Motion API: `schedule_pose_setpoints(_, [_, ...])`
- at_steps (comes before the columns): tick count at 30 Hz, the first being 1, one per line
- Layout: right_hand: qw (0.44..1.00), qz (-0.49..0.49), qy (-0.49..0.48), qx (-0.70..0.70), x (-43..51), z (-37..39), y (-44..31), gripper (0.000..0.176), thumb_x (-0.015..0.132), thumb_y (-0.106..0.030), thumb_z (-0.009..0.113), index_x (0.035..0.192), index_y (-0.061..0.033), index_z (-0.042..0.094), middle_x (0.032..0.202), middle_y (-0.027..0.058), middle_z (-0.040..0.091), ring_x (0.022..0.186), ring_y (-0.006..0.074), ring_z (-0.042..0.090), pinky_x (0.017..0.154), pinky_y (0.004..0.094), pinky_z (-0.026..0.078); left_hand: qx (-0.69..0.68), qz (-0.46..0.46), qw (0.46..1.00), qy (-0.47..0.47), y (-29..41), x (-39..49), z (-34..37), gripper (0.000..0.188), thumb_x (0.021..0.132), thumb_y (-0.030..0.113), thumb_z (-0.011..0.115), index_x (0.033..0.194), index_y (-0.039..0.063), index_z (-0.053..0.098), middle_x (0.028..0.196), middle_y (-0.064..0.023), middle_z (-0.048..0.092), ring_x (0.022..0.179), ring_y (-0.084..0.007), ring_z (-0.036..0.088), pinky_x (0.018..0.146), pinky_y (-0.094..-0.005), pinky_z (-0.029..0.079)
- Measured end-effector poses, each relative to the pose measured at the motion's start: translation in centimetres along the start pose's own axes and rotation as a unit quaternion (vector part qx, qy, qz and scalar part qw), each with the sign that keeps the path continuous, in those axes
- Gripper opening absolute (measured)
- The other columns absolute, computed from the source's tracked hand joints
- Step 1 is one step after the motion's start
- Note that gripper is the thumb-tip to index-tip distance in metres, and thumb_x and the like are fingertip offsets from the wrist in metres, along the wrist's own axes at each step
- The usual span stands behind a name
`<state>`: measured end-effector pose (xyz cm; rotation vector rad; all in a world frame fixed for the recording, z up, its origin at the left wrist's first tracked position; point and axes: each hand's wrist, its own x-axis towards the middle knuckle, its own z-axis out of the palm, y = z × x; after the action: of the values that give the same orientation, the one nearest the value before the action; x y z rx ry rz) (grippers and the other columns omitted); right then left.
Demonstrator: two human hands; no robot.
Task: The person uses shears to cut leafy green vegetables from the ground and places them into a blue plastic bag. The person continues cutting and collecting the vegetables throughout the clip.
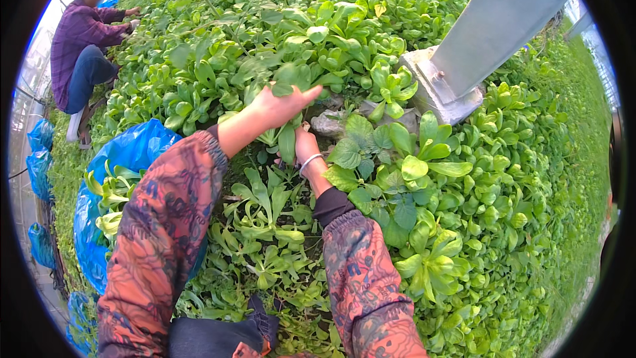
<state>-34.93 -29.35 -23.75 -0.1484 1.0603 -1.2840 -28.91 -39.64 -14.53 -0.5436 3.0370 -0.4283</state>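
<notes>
My left hand (278, 107) reaches over the dense leafy greens (348, 30), its thumb spread to the right; leaves cover its fingers, so its grip is unclear. Just below and to the right, my right hand (304, 144), with a pale bracelet (311, 163) at the wrist, is low among the stems beside a grey stone (328, 123). Its fingers are mostly hidden, and a small pale piece shows at its top. A broad green leaf (287, 143) hangs between the hands. Left of my left forearm stands a blue plastic bag (92, 228) holding cut leafy greens (115, 194).
A slanted metal post (497, 25) rises from a concrete footing (442, 89) at the upper right. A person (82, 49) in a purple checked shirt crouches at the upper left. More blue bags (39, 174) line the left edge. Loose plants (263, 204) lie below my hands.
</notes>
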Motion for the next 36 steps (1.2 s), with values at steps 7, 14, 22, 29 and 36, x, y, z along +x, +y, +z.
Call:
schedule_pose_setpoints(7, [0.991, 0.113, -0.041, 0.065, -0.7, -2.5, 0.3, 0.058, 0.097, -0.052, 0.037, 0.104, 0.0036, 0.052, 0.085, 0.0151, 0.06, 0.071, 0.0307, 0.064, 0.071, 0.0545, 0.057, -0.149, -0.148, 0.973, -0.091, -3.1, 0.3, 2.6, 0.028, 0.079, 0.005, 0.054, 0.107, 0.009, 0.056, 0.091, -0.0164, 0.064, 0.091, -0.0362, 0.064, 0.072, -0.0498, 0.051])
schedule_pose_setpoints(14, [0.979, 0.134, -0.104, 0.115, 1.4, -2.8, -0.7, 0.055, 0.092, -0.055, 0.048, 0.09, -0.0012, 0.056, 0.075, 0.0119, 0.06, 0.066, 0.028, 0.063, 0.069, 0.0545, 0.057, -0.169, -0.141, 0.975, -0.015, -3.1, -0.6, 3.1, 0.031, 0.075, 0.004, 0.056, 0.105, 0.011, 0.059, 0.092, -0.0146, 0.063, 0.09, -0.0361, 0.063, 0.073, -0.0479, 0.052])
schedule_pose_setpoints(22, [0.994, 0.088, -0.064, 0.018, 2.6, -2.0, -0.7, 0.045, 0.092, -0.057, 0.047, 0.072, -0.0169, 0.051, 0.053, -0.0005, 0.046, 0.04, 0.0151, 0.044, 0.04, 0.0326, 0.042, -0.173, -0.151, 0.969, -0.089, -3.0, -0.6, 3.3, 0.023, 0.083, 0.008, 0.05, 0.104, 0.008, 0.059, 0.096, -0.0167, 0.062, 0.098, -0.0366, 0.062, 0.081, -0.0458, 0.052])
schedule_pose_setpoints(29, [1.0, 0.023, 0.011, -0.018, -4.9, -3.0, 1.9, 0.047, 0.092, -0.048, 0.054, 0.086, -0.0018, 0.057, 0.069, 0.0086, 0.059, 0.057, 0.0226, 0.062, 0.058, 0.0437, 0.059, -0.239, -0.155, 0.958, 0.043, -3.2, -4.2, 0.5, 0.033, 0.073, 0.007, 0.06, 0.104, 0.014, 0.065, 0.097, -0.0099, 0.069, 0.093, -0.028, 0.066, 0.077, -0.0382, 0.053])
schedule_pose_setpoints(36, [0.996, -0.084, -0.035, 0.01, -16.8, -1.8, 5.6, 0.022, 0.095, -0.025, 0.057, 0.094, -0.0032, 0.056, 0.075, 0.0064, 0.062, 0.064, 0.018, 0.064, 0.062, 0.031, 0.055, -0.681, -0.176, 0.705, 0.093, -2.4, -13.3, -8.1, 0.028, 0.076, 0.004, 0.076, 0.103, 0.0, 0.066, 0.095, 0.0006, 0.067, 0.087, -0.0048, 0.06, 0.079, -0.0229, 0.049])
